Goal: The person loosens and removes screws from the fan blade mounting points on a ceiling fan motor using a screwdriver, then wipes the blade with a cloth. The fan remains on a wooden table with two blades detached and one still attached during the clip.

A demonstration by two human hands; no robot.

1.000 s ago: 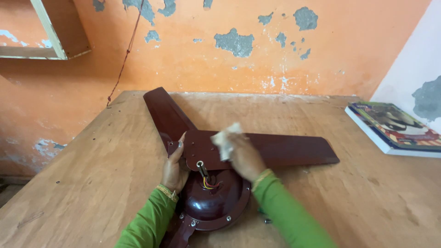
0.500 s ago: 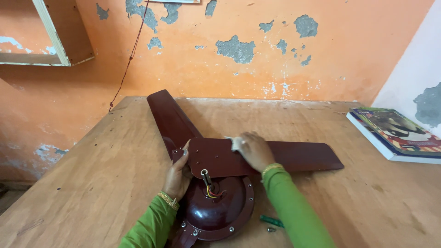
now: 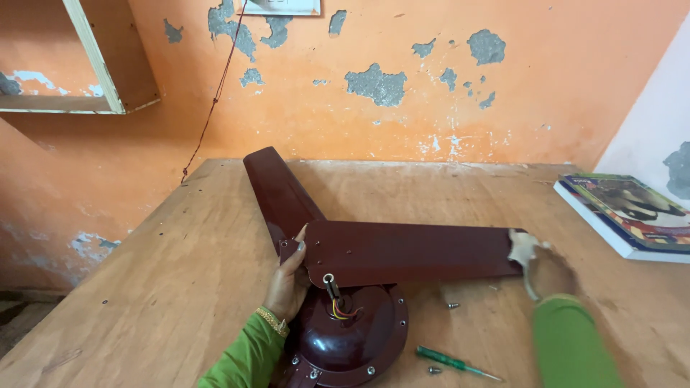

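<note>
- The right hand (image 3: 540, 267) is blurry. It is pressed shut on a small pale cloth (image 3: 519, 246) at the far tip of one fan blade (image 3: 413, 251), the blade that points toward the right edge of the table (image 3: 144, 287).
- The left hand (image 3: 289, 282) rests flat on the fan where the blades meet the round dark red motor (image 3: 348, 334). Its fingers lie spread against the metal and pinch nothing.
- The fan lies in the middle of the table, close to the near edge. A second blade (image 3: 277, 188) points toward the back left corner.
- My guess: the cloth has reached the end of this blade, so this blade looks about wiped. The second blade and the motor may be left to do.
- A green screwdriver (image 3: 453, 361) and loose screws (image 3: 453, 305) lie by the near edge.
- A book (image 3: 632, 212) lies by the right edge.
</note>
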